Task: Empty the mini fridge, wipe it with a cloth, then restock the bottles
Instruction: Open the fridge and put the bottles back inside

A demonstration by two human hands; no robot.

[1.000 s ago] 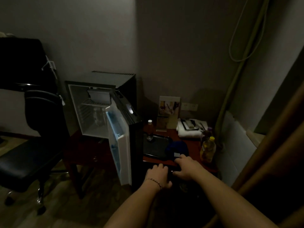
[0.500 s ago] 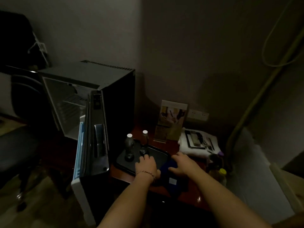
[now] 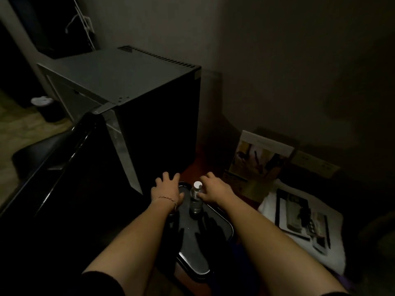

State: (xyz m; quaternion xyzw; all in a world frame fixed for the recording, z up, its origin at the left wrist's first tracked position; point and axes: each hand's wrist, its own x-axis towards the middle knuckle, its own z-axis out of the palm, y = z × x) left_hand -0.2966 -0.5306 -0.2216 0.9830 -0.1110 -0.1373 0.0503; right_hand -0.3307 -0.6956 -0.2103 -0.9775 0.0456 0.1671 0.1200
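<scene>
Your right hand [image 3: 213,191] pinches the clear, white-capped bottle [image 3: 196,198] standing upright on the black tray [image 3: 220,226] beside the mini fridge [image 3: 136,99]; your left hand [image 3: 166,191] hovers, fingers spread.

Mini fridge [image 3: 136,86]: grey top, black side. Tray [image 3: 215,227]: glossy black. Bottle [image 3: 196,197]: clear, white cap. Table [image 3: 205,165]: reddish-brown. Cloth [image 3: 299,253]: white. Left hand [image 3: 166,191]: red-beaded bracelet at wrist. Bin [image 3: 46,110]: black, white liner.
</scene>
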